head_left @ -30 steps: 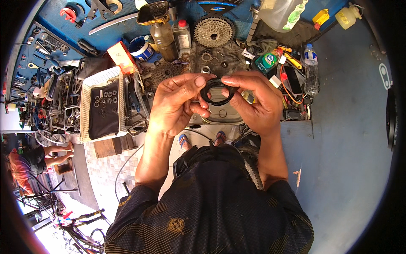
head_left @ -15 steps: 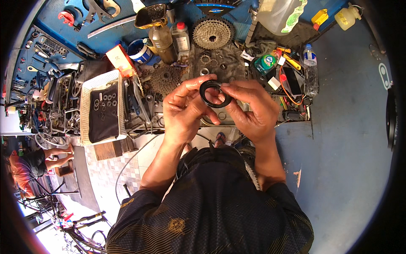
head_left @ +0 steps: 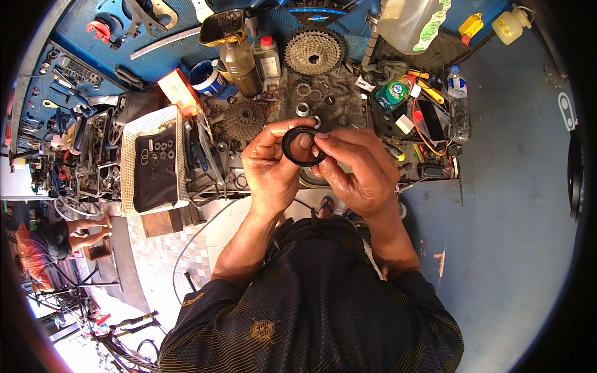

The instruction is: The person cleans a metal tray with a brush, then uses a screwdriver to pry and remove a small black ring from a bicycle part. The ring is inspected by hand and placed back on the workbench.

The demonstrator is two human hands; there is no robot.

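A black ring is held up between my two hands over the near edge of the bench. My left hand pinches its left side with thumb and fingers, and the thumb shows through the opening. From the other side, my right hand grips the rim with thumb and fingertips. Both hands look wet or greasy. Just beyond them, small metal rings lie on a dark, dirty mat. A bicycle cassette stands behind these, and a second, dirtier cassette lies to the left.
On the left, a white basket holds a black cloth with washers and rings. Bottles and a blue-white tub stand at the back. A phone and a water bottle lie right. Another person is at far left.
The ring and both hands have shifted slightly left. The ring has turned to show more of its round opening, and the right fingers have moved along its rim.
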